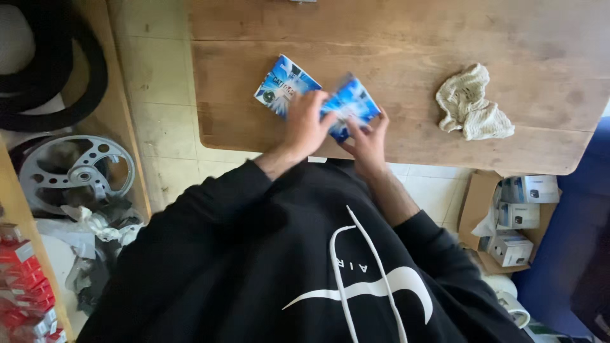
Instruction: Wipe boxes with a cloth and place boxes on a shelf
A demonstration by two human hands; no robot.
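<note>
Both hands work at the near edge of the wooden table (508,38), close to its rounded near-left corner. Left hand (307,127) lies on top of a flat blue-and-white packet (283,81), fingers curled down on it; can't tell if it's actually pinched or just pressed flat. That packet lies tilted on the table, its far corner pointing away from the person. Right hand (368,143) has its grip closed on a second blue packet (351,101), fingers wrapped at its right edge, thumb underneath. This one is blurred; its near end sits at the table edge between the two hands. The two packets almost meet, touching or not unclear.

Table room: wide bare wood beyond and to the right of the packets. Only other item is a crumpled off-white cloth (471,105), well apart to the right, near the front edge.

Floor right of the person: open cardboard box (478,203) holding several small white-and-blue cartons (518,216), stacked loosely. Floor left: a silver spoked wheel (76,168) with crumpled wrapping by it, a black tyre (70,82) above that, red packs (22,279) stacked at the far left edge.
</note>
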